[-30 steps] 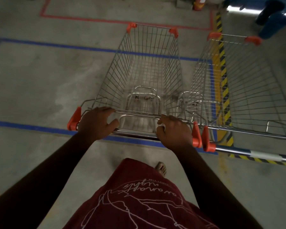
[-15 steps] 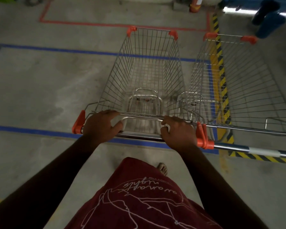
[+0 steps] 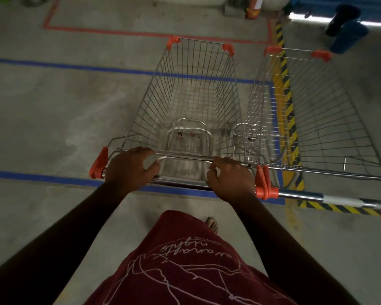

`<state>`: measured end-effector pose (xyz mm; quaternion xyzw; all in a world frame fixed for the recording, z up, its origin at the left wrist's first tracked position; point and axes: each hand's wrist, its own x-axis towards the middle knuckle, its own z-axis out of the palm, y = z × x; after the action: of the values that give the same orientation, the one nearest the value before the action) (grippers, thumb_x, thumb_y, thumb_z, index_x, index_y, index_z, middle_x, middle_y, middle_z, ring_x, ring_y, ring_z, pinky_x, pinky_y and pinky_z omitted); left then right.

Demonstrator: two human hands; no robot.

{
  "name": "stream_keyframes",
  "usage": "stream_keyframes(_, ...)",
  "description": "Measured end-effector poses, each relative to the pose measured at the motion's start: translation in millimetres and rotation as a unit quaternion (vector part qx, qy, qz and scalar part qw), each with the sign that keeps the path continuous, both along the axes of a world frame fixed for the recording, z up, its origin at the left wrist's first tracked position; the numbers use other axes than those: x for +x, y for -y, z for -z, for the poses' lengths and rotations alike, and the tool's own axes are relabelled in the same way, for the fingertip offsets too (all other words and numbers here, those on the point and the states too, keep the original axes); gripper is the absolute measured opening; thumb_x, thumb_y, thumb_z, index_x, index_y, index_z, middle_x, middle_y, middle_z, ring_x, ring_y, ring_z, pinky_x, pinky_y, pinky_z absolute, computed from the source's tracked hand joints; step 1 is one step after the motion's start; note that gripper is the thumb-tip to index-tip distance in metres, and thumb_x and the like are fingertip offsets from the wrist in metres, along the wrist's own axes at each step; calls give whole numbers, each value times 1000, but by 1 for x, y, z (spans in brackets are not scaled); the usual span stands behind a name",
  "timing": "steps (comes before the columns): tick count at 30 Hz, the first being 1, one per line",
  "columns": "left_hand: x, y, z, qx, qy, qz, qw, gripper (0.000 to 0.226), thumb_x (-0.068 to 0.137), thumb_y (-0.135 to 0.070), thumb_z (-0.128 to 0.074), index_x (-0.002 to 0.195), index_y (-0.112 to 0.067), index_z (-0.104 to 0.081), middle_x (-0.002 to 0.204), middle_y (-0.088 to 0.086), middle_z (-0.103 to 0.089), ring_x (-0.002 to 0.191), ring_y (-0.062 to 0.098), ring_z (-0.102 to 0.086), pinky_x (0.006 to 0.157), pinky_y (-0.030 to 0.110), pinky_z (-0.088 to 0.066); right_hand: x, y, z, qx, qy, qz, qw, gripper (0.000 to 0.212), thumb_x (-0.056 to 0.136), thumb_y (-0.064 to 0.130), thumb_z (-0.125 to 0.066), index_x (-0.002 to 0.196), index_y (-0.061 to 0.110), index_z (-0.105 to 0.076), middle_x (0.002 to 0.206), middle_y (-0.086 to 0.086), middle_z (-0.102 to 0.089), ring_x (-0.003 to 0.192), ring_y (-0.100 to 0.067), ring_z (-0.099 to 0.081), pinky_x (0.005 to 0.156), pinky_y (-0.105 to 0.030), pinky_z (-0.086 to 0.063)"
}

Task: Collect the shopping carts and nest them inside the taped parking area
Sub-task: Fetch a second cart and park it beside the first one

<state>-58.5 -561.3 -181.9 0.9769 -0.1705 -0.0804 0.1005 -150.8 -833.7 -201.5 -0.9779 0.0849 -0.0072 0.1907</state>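
A wire shopping cart (image 3: pixel 194 100) with orange corner caps stands straight ahead of me, its basket inside the blue-taped rectangle (image 3: pixel 42 176) on the concrete floor. My left hand (image 3: pixel 128 170) grips the left part of its handle bar. My right hand (image 3: pixel 231 179) rests on the right part, fingers curled over the bar beside the orange end cap. A second wire cart (image 3: pixel 312 111) stands parallel on the right, touching or nearly touching the first. Its basket lies over the blue tape's right edge and the yellow-black hazard strip (image 3: pixel 284 89).
A red-taped rectangle (image 3: pixel 141 33) lies beyond the blue one. A red fire extinguisher (image 3: pixel 253 7) stands at the far wall. Blue and dark cylindrical objects (image 3: pixel 345 31) sit at the upper right. My bare foot (image 3: pixel 211 224) shows below the handle.
The cart in my hands has rolled a little forward and right, until its handle end cap meets the second cart's. My right hand's fingers have loosened slightly on the bar.
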Motion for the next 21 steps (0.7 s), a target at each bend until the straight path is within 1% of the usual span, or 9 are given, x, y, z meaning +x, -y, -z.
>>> stream_keyframes(4,-3,-1,2,-7,-14,-14,1000,61,87,-63,-43,135,-29,-61,136,-4,-64,117,26,-65,90,39,-50,-2,0,-1,3,-9,-1,1000,18,90,40,-58,96,27,-69,92,1,-69,83,-24,-67,64,-28,-32)
stream_keyframes(8,-4,-1,5,-19,-21,-27,999,59,88,-64,-42,133,-30,-61,135,-5,-64,118,25,-64,92,40,-52,-4,1,-2,-7,-14,3,1000,17,91,40,-58,97,27,-69,95,2,-71,87,-24,-69,65,-29,-32)
stream_keyframes(10,-4,-1,6,-21,-20,-28,999,55,92,-61,-46,134,-29,-61,134,-4,-64,118,24,-63,92,40,-51,-4,0,-3,-9,-7,6,1000,19,92,38,-59,100,27,-72,99,0,-74,89,-25,-70,64,-30,-39)
stream_keyframes(12,-3,-2,7,-26,-15,-22,999,51,93,-58,-48,133,-29,-62,133,-4,-65,117,24,-64,90,39,-50,-4,-2,-4,0,-8,15,1000,23,92,39,-57,103,26,-73,102,0,-75,91,-26,-71,69,-33,-49)
stream_keyframes(13,-3,-2,7,-30,-14,-18,999,50,94,-58,-48,132,-29,-62,131,-4,-65,115,24,-64,89,39,-50,-4,-3,-4,3,-11,17,1000,25,92,42,-54,101,26,-72,102,1,-75,90,-25,-71,70,-33,-52)
stream_keyframes(16,-3,-5,8,-36,-15,-5,999,50,93,-58,-44,130,-29,-62,128,-3,-66,111,24,-65,84,38,-50,-4,-4,-7,7,-9,22,1000,31,89,47,-46,96,29,-70,100,4,-75,89,-23,-72,71,-35,-55)
stream_keyframes(18,-4,-7,9,-45,-13,2,999,53,93,-58,-42,132,-28,-61,129,-2,-66,113,25,-65,85,38,-50,-7,-5,-9,15,-9,23,1000,33,88,47,-47,100,28,-72,104,1,-76,93,-25,-72,76,-37,-57)
stream_keyframes(21,-3,-8,9,-87,13,21,996,48,96,-45,-55,137,-19,-60,128,7,-69,111,30,-67,86,40,-53,-6,-6,-10,34,-10,33,999,33,88,45,-51,107,28,-72,107,-1,-77,97,-27,-73,81,-41,-58)
